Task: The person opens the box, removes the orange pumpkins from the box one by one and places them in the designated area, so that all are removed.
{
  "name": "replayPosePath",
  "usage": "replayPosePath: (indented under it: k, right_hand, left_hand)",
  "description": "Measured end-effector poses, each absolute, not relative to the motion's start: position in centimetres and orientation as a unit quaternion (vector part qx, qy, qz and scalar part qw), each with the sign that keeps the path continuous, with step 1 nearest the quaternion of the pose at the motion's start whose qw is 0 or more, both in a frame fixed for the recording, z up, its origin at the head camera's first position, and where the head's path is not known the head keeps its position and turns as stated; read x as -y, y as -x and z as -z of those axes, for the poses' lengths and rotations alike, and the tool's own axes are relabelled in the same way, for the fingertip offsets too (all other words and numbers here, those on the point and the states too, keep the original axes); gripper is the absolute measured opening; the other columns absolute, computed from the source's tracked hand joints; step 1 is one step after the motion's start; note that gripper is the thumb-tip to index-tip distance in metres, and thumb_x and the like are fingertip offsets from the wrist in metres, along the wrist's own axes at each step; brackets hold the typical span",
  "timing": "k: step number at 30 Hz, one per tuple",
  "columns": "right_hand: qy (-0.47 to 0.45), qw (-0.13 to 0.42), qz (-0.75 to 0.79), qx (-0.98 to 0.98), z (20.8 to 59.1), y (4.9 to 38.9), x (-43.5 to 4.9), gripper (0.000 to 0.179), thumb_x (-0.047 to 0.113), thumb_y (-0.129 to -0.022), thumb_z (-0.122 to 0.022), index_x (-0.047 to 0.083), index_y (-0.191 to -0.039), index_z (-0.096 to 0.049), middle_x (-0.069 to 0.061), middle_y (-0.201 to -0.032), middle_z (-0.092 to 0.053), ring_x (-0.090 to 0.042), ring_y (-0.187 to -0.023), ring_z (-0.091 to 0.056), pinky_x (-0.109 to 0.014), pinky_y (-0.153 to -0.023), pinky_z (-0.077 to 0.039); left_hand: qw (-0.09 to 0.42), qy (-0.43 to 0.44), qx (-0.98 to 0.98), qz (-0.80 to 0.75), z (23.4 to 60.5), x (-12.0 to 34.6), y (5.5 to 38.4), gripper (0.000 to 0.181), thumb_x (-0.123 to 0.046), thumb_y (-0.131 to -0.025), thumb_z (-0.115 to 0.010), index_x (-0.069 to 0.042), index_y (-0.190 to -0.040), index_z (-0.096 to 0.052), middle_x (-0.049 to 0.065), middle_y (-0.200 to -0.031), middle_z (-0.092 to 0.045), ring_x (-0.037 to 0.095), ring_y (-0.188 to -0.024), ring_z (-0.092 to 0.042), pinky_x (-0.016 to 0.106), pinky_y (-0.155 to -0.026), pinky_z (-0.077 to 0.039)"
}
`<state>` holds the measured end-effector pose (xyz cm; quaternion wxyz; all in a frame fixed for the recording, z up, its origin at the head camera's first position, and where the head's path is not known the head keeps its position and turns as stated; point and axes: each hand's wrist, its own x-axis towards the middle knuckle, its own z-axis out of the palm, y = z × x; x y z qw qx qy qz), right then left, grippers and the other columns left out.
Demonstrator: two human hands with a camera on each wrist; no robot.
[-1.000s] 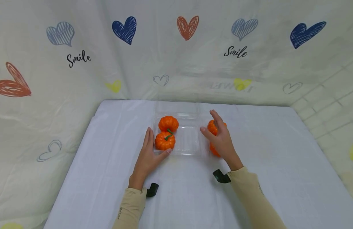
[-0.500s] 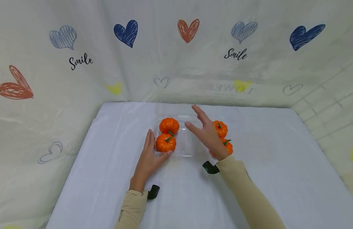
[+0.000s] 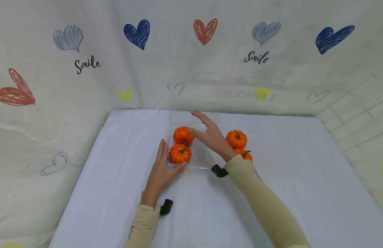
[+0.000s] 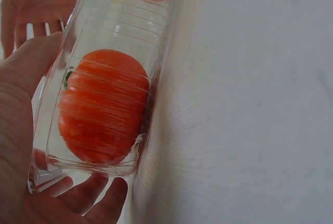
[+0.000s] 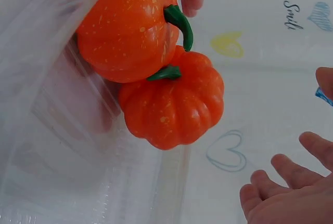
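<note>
A clear plastic container (image 3: pixel 207 160) holds two orange toy pumpkins in its left part, one behind (image 3: pixel 180 133) and one in front (image 3: pixel 180 154). My left hand (image 3: pixel 160 172) grips its near left corner, thumb along the front and fingers at the left side. The left wrist view shows a pumpkin (image 4: pixel 104 109) through the ribbed wall. Over the container reaches my right hand (image 3: pixel 211 137), fingers spread and holding nothing, its thumb overlapping the rear pumpkin in the head view. From the right wrist, the pumpkins (image 5: pixel 171 104) appear apart from that hand (image 5: pixel 296 198).
Two more orange pumpkins, one farther back (image 3: pixel 236 139) and one nearer (image 3: pixel 245 155), sit just right of the container; the right forearm partly covers the nearer. A faint transparent lid (image 3: pixel 178 119) rises at the container's back. Behind the white-covered table (image 3: pixel 117 165) hangs a heart-printed curtain (image 3: pixel 166 62).
My right hand has swept left from above the two loose pumpkins to over the container, uncovering most of them. The left hand has kept its place at the corner.
</note>
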<state>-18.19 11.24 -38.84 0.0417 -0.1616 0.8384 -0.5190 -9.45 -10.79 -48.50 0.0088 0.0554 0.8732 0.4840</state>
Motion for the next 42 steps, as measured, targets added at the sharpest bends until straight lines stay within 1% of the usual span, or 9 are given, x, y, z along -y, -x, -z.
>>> replayPosePath:
  k: [2,5,9,13,17,23,28,32,42]
  right_hand:
    - [0.164,0.049,0.509,-0.843,38.9,18.5,-10.9,0.067,0.036,-0.104,-0.07,0.023,-0.165,-0.045,0.003,-0.171,-0.036,-0.023,-0.158,-0.03,-0.062,-0.124,-0.029]
    - [0.174,0.062,0.496,-0.848,39.2,19.1,-10.4,0.067,0.034,-0.104,-0.069,0.021,-0.165,-0.044,0.001,-0.172,-0.036,-0.024,-0.158,-0.029,-0.063,-0.124,-0.029]
    - [0.189,0.078,0.484,-0.851,39.7,19.8,-9.8,0.066,0.031,-0.105,-0.069,0.018,-0.165,-0.044,0.0,-0.171,-0.037,-0.025,-0.158,-0.03,-0.06,-0.125,-0.028]
    - [0.201,0.097,0.462,-0.858,40.0,20.3,-9.4,0.065,0.029,-0.104,-0.069,0.016,-0.164,-0.046,-0.002,-0.171,-0.038,-0.025,-0.158,-0.031,-0.057,-0.126,-0.028]
    - [0.207,0.123,0.43,-0.87,40.2,20.6,-9.1,0.062,0.026,-0.104,-0.07,0.017,-0.162,-0.049,-0.003,-0.169,-0.042,-0.027,-0.156,-0.035,-0.055,-0.125,-0.031]
    - [0.225,0.155,0.398,-0.876,40.5,21.0,-8.8,0.059,0.018,-0.103,-0.07,0.01,-0.159,-0.052,-0.008,-0.165,-0.047,-0.03,-0.151,-0.042,-0.051,-0.122,-0.037]
    - [0.235,0.153,0.378,-0.882,40.7,21.1,-8.7,0.055,0.009,-0.103,-0.069,0.007,-0.156,-0.056,-0.011,-0.16,-0.053,-0.032,-0.146,-0.048,-0.049,-0.12,-0.04]
    - [0.24,0.138,0.363,-0.89,40.8,21.2,-8.7,0.052,0.003,-0.103,-0.068,0.007,-0.153,-0.058,-0.012,-0.157,-0.056,-0.033,-0.144,-0.051,-0.049,-0.121,-0.039]
    - [0.237,0.118,0.36,-0.894,40.6,21.1,-8.9,0.051,0.003,-0.103,-0.07,0.009,-0.153,-0.06,-0.009,-0.156,-0.057,-0.031,-0.146,-0.049,-0.049,-0.122,-0.038]
  left_hand:
    - [0.01,-0.056,-0.872,-0.486,48.5,10.8,9.5,0.121,-0.068,-0.091,-0.074,-0.009,-0.173,-0.007,-0.004,-0.18,0.003,0.025,-0.163,-0.013,0.053,-0.126,-0.025]
    - [0.007,-0.059,-0.871,-0.487,48.6,10.8,9.6,0.121,-0.067,-0.091,-0.075,-0.008,-0.173,-0.008,-0.003,-0.18,0.002,0.026,-0.163,-0.014,0.053,-0.126,-0.025]
    - [0.002,-0.062,-0.871,-0.487,48.6,10.9,9.6,0.12,-0.066,-0.092,-0.075,-0.005,-0.172,-0.01,-0.002,-0.18,0.001,0.026,-0.163,-0.014,0.053,-0.126,-0.025]
    - [0.003,-0.06,-0.873,-0.483,48.7,10.8,9.6,0.119,-0.066,-0.092,-0.075,-0.006,-0.172,-0.011,-0.002,-0.18,0.001,0.026,-0.163,-0.014,0.053,-0.125,-0.026]
    - [0.0,-0.061,-0.873,-0.484,48.7,10.8,9.6,0.119,-0.065,-0.092,-0.075,-0.005,-0.172,-0.011,-0.002,-0.18,0.001,0.027,-0.163,-0.015,0.053,-0.125,-0.026]
    - [0.001,-0.059,-0.872,-0.486,48.7,10.8,9.6,0.119,-0.066,-0.092,-0.075,-0.006,-0.172,-0.011,-0.004,-0.18,0.001,0.026,-0.163,-0.015,0.053,-0.125,-0.027]
    - [0.001,-0.058,-0.872,-0.487,48.8,10.8,9.6,0.119,-0.066,-0.092,-0.074,-0.006,-0.172,-0.011,-0.004,-0.18,0.001,0.025,-0.163,-0.014,0.053,-0.125,-0.027]
    - [-0.001,-0.06,-0.872,-0.486,48.8,10.8,9.6,0.119,-0.066,-0.092,-0.075,-0.006,-0.172,-0.011,-0.004,-0.18,0.001,0.025,-0.163,-0.015,0.053,-0.125,-0.027]
    - [-0.004,-0.062,-0.871,-0.487,48.8,10.8,9.6,0.119,-0.065,-0.092,-0.075,-0.006,-0.172,-0.011,-0.003,-0.18,0.001,0.027,-0.163,-0.016,0.053,-0.125,-0.027]
